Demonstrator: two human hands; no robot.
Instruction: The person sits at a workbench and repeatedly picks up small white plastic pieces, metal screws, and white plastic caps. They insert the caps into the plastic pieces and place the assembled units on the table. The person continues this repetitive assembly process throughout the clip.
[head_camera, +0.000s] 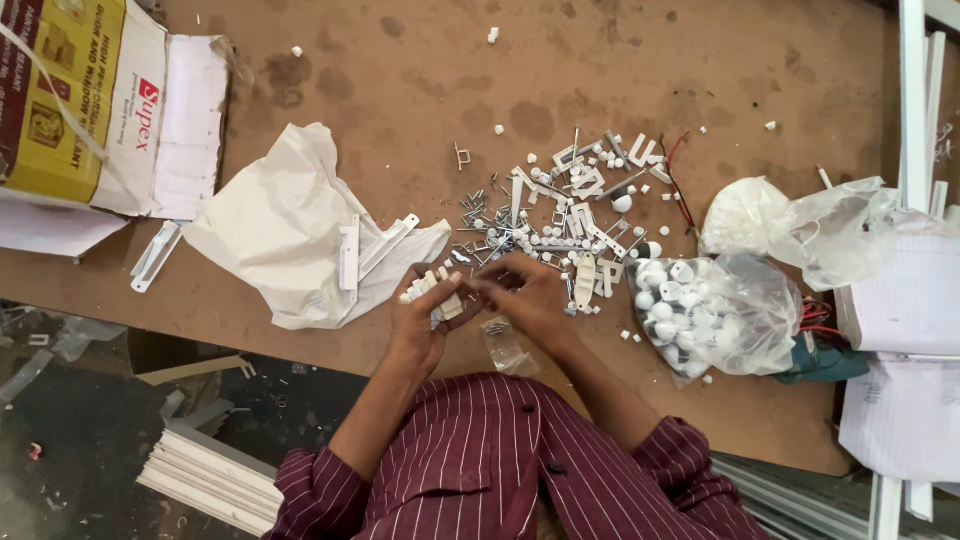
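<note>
— What have you got in your hands, seen from the head camera?

— Your left hand (425, 310) is clenched around a small bundle of white plastic pieces (432, 290), their long axes fanning up and away from your palm toward the far side of the board. Your right hand (525, 295) sits just beside it, fingertips pinched toward the bundle; whether it grips a piece of its own, you cannot tell from here.

— And where does the rest of the stock lie?

— The pile of white fittings and screws (565, 215) lies just beyond your right hand, so that hand is the nearer one to it. A clear bag of white caps (715, 310) rests to your right, near the pile.

— The surface?

— A brown hardboard worktop (420, 80), stained in patches. A crumpled white sheet (285, 225) with flat white brackets (375, 245) lies to your left, a yellow and white carton (90, 110) at the far left corner, and white profile lengths (215, 475) on the floor below the edge.
</note>
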